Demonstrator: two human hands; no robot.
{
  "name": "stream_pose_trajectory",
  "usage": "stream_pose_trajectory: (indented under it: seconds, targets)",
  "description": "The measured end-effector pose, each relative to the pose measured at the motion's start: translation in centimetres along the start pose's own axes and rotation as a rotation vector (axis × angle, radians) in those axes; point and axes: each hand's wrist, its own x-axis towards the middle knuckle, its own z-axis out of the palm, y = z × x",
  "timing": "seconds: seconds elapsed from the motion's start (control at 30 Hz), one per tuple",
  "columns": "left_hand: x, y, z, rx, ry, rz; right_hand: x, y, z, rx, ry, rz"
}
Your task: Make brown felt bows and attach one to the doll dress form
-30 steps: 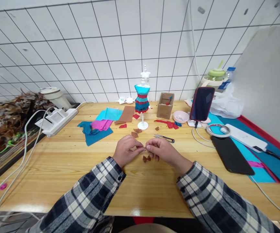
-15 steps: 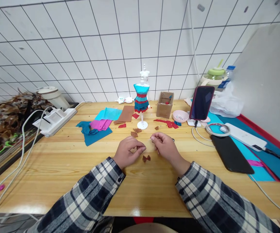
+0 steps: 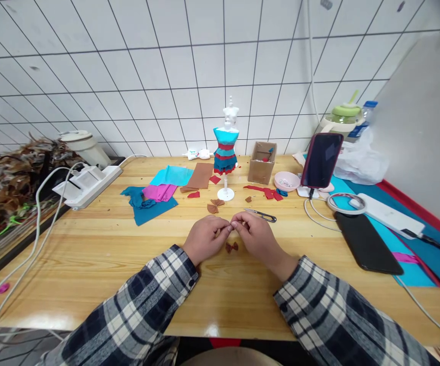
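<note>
My plaid-sleeved forearms (image 3: 139, 302) cross the near edge of the pale wooden table (image 3: 238, 305); my left hand (image 3: 207, 238) and right hand (image 3: 257, 236) meet fingertip-to-fingertip, pinching, contents unclear, beyond the small brown bow (image 3: 232, 247).

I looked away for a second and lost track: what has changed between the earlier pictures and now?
The right hand had drawn away to the right; it has come back to meet the fingertips of the left hand. The snips, mostly covered then, show again. Whether anything was gripped or released is too small to tell. The brown bow and dress form stayed put.
</note>
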Motion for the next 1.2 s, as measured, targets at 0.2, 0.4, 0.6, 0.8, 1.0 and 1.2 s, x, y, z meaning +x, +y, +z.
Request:
stream_pose_trajectory:
  seconds: [0.2, 0.4, 0.6, 0.8, 1.0, 1.2]
  targets:
    - [0.09, -0.12, -0.26, 0.019, 0.003, 0.039, -0.04, -0.20, 0.00, 0.000, 0.015, 0.003]
    - [0.04, -0.36, -0.31, 0.016, -0.013, 0.074, 0.02, 0.18, 0.15, 0.049, 0.032, 0.039]
    - [-0.03, -0.41, -0.48, -0.035, 0.024, 0.029, -0.04, -0.41, -0.36, 0.095, -0.013, -0.016]
    - [0.15, 0.10, -0.63, -0.220, 0.044, -0.067, -0.32, -0.62, -0.51, -0.011, 0.017, -0.114]
    - [0.22, 0.26, -0.79, -0.473, -0.076, -0.141, -0.36, -0.24, -0.35, -0.044, -0.010, -0.144]
    - [0.25, 0.30, -0.83, -0.440, -0.056, -0.159, -0.31, -0.36, -0.53, -0.071, -0.027, -0.141]
